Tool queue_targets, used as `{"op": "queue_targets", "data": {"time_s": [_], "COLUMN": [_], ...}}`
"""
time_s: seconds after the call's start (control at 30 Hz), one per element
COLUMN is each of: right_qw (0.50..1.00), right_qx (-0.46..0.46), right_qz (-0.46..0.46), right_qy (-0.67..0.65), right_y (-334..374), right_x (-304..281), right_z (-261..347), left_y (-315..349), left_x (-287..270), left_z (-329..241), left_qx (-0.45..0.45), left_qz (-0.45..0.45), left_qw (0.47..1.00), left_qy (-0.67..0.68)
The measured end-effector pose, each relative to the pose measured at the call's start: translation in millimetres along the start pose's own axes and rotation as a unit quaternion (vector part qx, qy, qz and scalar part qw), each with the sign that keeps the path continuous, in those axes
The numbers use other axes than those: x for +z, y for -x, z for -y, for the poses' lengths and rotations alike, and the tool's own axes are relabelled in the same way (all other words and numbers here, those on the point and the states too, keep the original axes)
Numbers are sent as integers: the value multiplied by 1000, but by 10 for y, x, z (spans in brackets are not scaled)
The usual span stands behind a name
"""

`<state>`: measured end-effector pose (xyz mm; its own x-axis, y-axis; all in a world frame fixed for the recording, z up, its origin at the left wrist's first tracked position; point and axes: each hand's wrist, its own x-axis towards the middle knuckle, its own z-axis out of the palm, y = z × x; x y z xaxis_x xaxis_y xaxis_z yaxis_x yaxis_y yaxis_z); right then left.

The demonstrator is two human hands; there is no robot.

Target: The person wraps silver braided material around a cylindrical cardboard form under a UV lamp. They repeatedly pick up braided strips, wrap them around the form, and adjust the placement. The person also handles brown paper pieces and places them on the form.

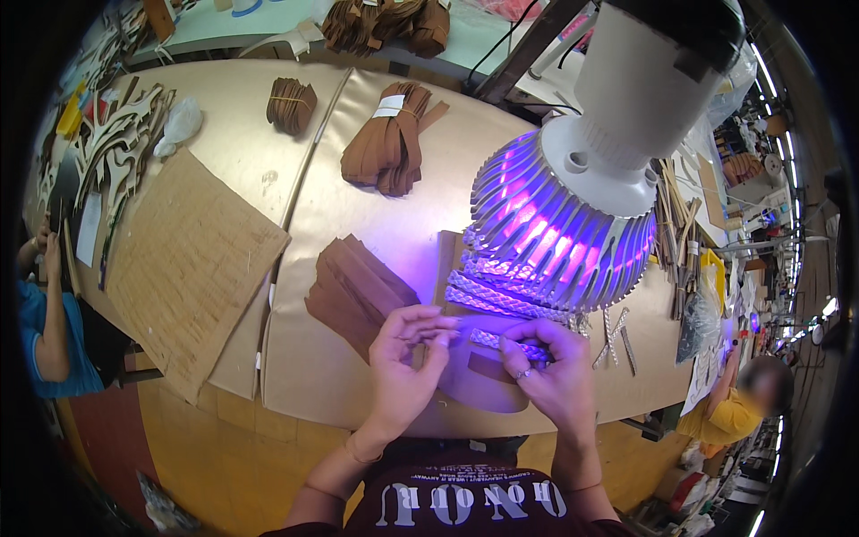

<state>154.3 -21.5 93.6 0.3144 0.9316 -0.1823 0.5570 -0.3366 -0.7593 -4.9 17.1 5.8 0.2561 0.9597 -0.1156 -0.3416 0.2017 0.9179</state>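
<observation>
Under the purple light, my right hand (553,362) pinches a short braided strap (486,338) between thumb and fingers. Just left of the strap's free end is my left hand (407,362), its thumb and fingertips drawn together; what they hold, if anything, is too small to make out. A brown strip (488,367) lies on the table below the strap. More braided straps (492,295) are stacked beyond my hands, partly covered by the lamp. Fanned out beside my left hand is a stack of brown strips (358,291).
A large lamp (564,215) with a finned housing hangs low over the right side. Bundled brown strips (389,143) and a smaller bundle (291,106) lie farther back. A tan board (192,268) rests at left. Other people sit at left (58,336) and right (729,412).
</observation>
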Motion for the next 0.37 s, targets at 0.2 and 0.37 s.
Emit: {"op": "queue_targets", "data": {"time_s": [0.2, 0.37], "right_qw": [1000, 1000], "right_qx": [19, 18], "right_qz": [2, 9], "right_qy": [-4, -13], "right_y": [-1, -9], "right_x": [16, 11], "right_z": [-21, -16], "left_y": [179, 261], "left_x": [2, 94], "left_z": [-46, 80], "left_qx": [199, 231], "left_qz": [49, 96], "left_qw": [929, 897], "left_qy": [-307, -364]}}
